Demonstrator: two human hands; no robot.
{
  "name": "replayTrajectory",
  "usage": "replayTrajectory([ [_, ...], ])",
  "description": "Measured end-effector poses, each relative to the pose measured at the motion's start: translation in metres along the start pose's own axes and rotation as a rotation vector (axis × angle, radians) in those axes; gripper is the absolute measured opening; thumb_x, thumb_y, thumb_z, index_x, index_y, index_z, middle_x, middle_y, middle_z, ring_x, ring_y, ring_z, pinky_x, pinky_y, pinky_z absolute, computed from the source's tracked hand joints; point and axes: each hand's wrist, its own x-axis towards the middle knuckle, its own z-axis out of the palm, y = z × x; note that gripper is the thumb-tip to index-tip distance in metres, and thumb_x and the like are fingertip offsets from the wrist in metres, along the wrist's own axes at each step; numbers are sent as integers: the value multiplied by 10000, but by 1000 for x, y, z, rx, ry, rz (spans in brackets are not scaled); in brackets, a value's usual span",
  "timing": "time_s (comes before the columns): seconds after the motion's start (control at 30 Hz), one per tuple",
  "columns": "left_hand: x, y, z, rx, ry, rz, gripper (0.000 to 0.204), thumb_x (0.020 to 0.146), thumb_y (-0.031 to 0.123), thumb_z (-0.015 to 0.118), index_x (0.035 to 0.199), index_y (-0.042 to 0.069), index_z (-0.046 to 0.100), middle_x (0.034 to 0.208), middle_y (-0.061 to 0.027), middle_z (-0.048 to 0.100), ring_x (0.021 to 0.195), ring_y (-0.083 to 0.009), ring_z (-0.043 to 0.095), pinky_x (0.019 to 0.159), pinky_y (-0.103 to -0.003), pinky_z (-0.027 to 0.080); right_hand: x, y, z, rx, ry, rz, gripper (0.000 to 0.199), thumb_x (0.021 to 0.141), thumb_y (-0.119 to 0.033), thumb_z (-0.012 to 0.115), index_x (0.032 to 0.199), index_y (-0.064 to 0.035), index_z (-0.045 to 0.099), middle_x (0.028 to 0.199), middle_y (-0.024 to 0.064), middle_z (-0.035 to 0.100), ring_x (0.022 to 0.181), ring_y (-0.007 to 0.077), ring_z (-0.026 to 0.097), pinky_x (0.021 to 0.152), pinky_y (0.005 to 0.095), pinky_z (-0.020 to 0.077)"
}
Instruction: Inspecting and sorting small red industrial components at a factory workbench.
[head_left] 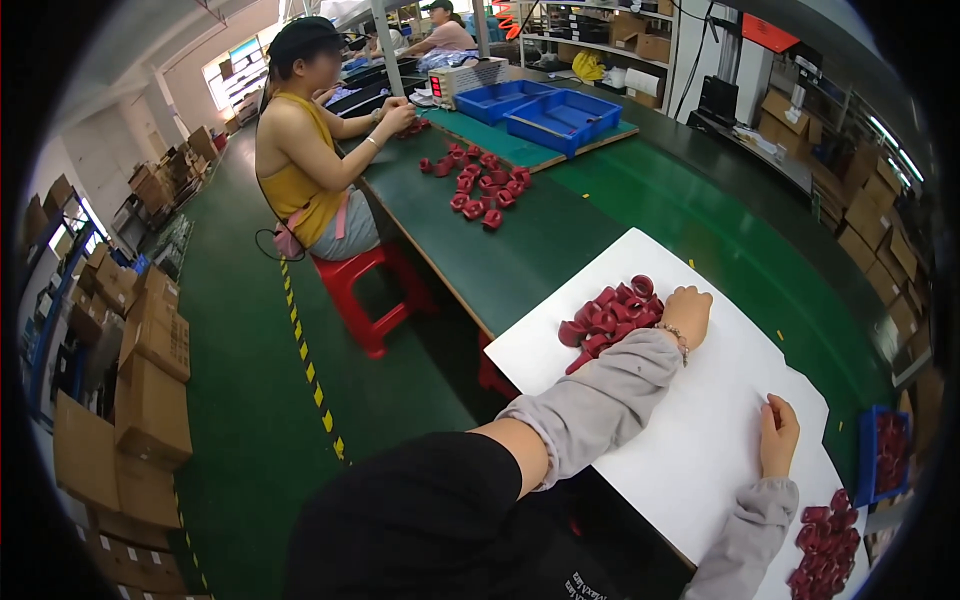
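Observation:
My left hand (690, 317) reaches across a white sheet (650, 470) to the right side of a pile of small dark red ring-shaped parts (612, 315). Its fingers are bent and closed, with the tips turned down out of sight, so what they hold, if anything, is hidden. Lower right, my right hand (779, 436) is over the same sheet, fingers curled together. Whatever may be within those fingers cannot be made out. A second heap of red parts (828, 545) lies on the sheet near my right forearm. Grey sleeves cover both my forearms.
More red parts (480, 185) lie farther along the green table (450, 255). A co-worker (310, 150) sits on a red stool (375, 295) at its left side, hands raised together. Blue trays (565, 118) stand at the far end. A blue bin (883, 455) is at the right.

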Motion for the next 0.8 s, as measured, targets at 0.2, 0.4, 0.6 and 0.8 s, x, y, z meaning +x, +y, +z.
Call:
replayTrajectory([
  [0.2, -1, -1, -6, -271, 81, 43, 224, 707, -48, 546, 905, 17, 627, 910, -179, 593, 914, -329, 557, 796, -389, 467, -2, -2, 3, -12, -3, -77, 227, 889, -117, 532, 1058, 19, 596, 913, 58, 599, 831, 135, 536, 757, 258, 433],
  [0.4, -24, 64, -8, -989, 1, 555, 215, 774, -42, 532, 980, 2, 578, 1036, -137, 550, 984, -299, 508, 863, -351, 431, -2, -12, 9, 510, -143, -4, 329, 957, -207, 450, 1193, 16, 499, 909, 35, 564, 782, 92, 507, 697, 240, 420],
  [0.6, -60, 94, 22, -1145, -54, 419, 262, 775, -7, 557, 1036, -8, 528, 1089, -145, 496, 1000, -259, 494, 844, -337, 451, -5, -23, 10, 831, -188, 88, 404, 950, -196, 458, 1302, -12, 379, 1110, 35, 515, 890, 101, 507, 763, 233, 419],
  [0.8, -61, 86, 17, -1243, -497, 133, 192, 878, 113, 548, 1010, -24, 520, 931, -85, 583, 842, -160, 586, 744, -288, 491, -5, -13, 10, 631, -75, 22, 385, 926, -133, 482, 1284, -10, 408, 1148, 66, 514, 1002, 136, 509, 844, 243, 418],
])
